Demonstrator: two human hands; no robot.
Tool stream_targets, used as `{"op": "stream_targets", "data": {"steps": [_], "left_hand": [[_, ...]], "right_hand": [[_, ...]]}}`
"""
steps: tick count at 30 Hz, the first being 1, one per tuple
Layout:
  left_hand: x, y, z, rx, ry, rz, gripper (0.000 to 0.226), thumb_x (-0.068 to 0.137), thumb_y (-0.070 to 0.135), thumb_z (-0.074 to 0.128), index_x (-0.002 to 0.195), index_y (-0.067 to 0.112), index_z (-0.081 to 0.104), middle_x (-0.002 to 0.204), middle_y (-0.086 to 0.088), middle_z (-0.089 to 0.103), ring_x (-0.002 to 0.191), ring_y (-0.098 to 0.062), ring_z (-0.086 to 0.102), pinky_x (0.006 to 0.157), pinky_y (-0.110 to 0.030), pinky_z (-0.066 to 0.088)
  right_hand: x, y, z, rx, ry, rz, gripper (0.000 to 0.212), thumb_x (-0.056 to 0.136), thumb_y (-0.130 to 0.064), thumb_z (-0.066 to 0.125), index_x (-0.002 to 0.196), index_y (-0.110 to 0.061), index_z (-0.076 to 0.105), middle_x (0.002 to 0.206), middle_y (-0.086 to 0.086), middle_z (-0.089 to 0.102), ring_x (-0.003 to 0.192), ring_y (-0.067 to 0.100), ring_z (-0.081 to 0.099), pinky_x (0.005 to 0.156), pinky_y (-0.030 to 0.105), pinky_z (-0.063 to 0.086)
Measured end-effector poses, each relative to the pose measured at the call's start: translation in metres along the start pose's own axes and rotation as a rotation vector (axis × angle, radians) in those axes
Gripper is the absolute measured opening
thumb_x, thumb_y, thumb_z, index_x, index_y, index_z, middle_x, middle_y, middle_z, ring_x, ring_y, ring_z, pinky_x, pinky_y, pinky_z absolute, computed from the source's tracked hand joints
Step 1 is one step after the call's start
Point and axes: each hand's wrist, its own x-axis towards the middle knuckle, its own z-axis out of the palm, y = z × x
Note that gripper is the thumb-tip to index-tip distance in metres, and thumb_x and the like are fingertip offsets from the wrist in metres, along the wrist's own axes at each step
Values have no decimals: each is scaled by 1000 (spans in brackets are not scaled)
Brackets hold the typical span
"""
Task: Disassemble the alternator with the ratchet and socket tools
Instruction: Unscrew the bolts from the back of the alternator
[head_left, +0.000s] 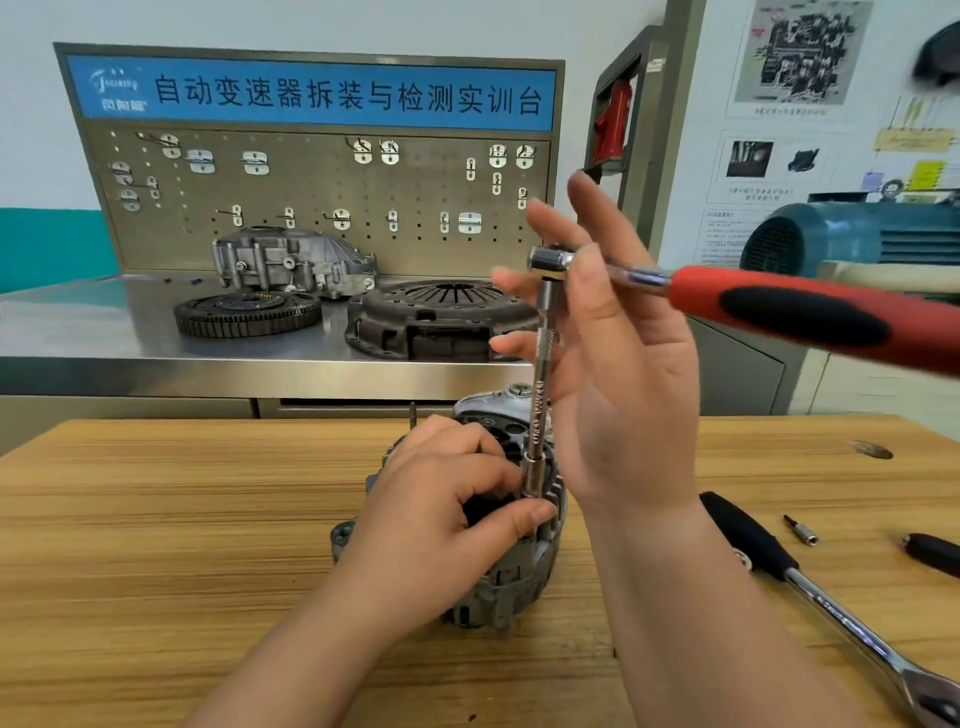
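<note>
Left hand (441, 499): we pinch the lower end of the extension bar (540, 395) over the alternator (519, 577).
Alternator: stands on the bench (156, 519), under our left hand.
Right hand (618, 374): fingers spread straight against the ratchet (779, 306) head.

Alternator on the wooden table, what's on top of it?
The left hand rests on the alternator, pinching a socket extension that stands on it. Whatever the extension's tip fits over is hidden.

Auto-repair training workshop: pegboard (311, 197) w/ hooks, clutch parts (441, 317) on steel bench (78, 322), wall diagrams (805, 52).
</note>
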Motion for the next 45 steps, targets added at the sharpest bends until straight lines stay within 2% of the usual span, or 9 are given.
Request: {"op": "stream_targets", "data": {"steps": [6, 11, 14, 18, 22, 26, 32, 41, 45], "left_hand": [[-1, 1, -4, -14, -53, 37, 8, 80, 55, 52, 74, 53, 46, 78, 17, 54, 89, -9, 49, 78, -28, 38], [0, 1, -4, -23, -27, 13, 20, 77, 56, 52, 60, 50, 42, 70, 17, 49, 83, -6, 46, 74, -22, 36], [0, 1, -3, -26, -10, -1, 21, 75, 57, 54, 59, 49, 43, 69, 17, 49, 81, -5, 45, 72, -20, 34], [0, 0, -3, -28, -3, 8, 20, 75, 57, 55, 63, 46, 44, 69, 15, 51, 80, -7, 46, 70, -20, 35], [1, -3, -5, -25, -21, 33, 13, 80, 55, 54, 70, 46, 51, 68, 16, 48, 79, -7, 46, 70, -20, 35], [1, -6, -6, -59, -24, 15, 24, 79, 55, 55, 70, 35, 64, 66, 14, 49, 77, -9, 46, 70, -20, 35], [2, -4, -6, -56, -27, 1, 12, 78, 56, 54, 67, 52, 51, 66, 16, 49, 78, -7, 46, 70, -19, 35], [1, -5, -6, -69, -18, 23, 28, 78, 54, 56, 58, 39, 43, 67, 12, 45, 76, -7, 43, 68, -22, 34], [2, -4, -5, -74, -10, -2, 31, 74, 56, 58, 56, 35, 43, 72, 8, 49, 77, -8, 44, 69, -22, 36]], "right_hand": [[0, 1, -5, 291, 7, 289, 48, 102, -46, 22, 130, -20, 49, 93, 4, 75, 69, 18, 70, 58, 24, 54], [1, 2, -4, 97, 62, 70, 27, 94, -29, 52, 117, -37, 64, 113, -3, 68, 91, 17, 64, 62, 25, 53], [0, 0, -4, -231, -12, -39, 16, 92, -42, 57, 104, -47, 67, 118, -13, 64, 108, 14, 61, 80, 34, 55], [-2, 1, 3, 82, -21, 57, 26, 97, -31, 46, 120, -34, 58, 121, -4, 67, 86, 16, 69, 63, 24, 55], [0, 0, -1, 270, 9, 283, 47, 101, -46, 24, 128, -18, 51, 97, 3, 75, 67, 18, 70, 56, 24, 54], [0, 2, 0, 224, 63, 213, 38, 97, -44, 39, 128, -29, 54, 106, 3, 71, 76, 17, 68, 54, 24, 52], [1, -3, -1, -5, 40, -22, 32, 89, -9, 54, 104, -33, 69, 114, -12, 66, 100, 18, 63, 71, 25, 53], [2, -1, -1, 267, -72, 307, 48, 94, -47, 31, 127, -18, 51, 99, 2, 74, 68, 18, 71, 57, 25, 54], [0, 0, 3, 104, -52, 126, 27, 97, -32, 45, 121, -34, 57, 114, 0, 70, 81, 16, 70, 59, 23, 54]]}}
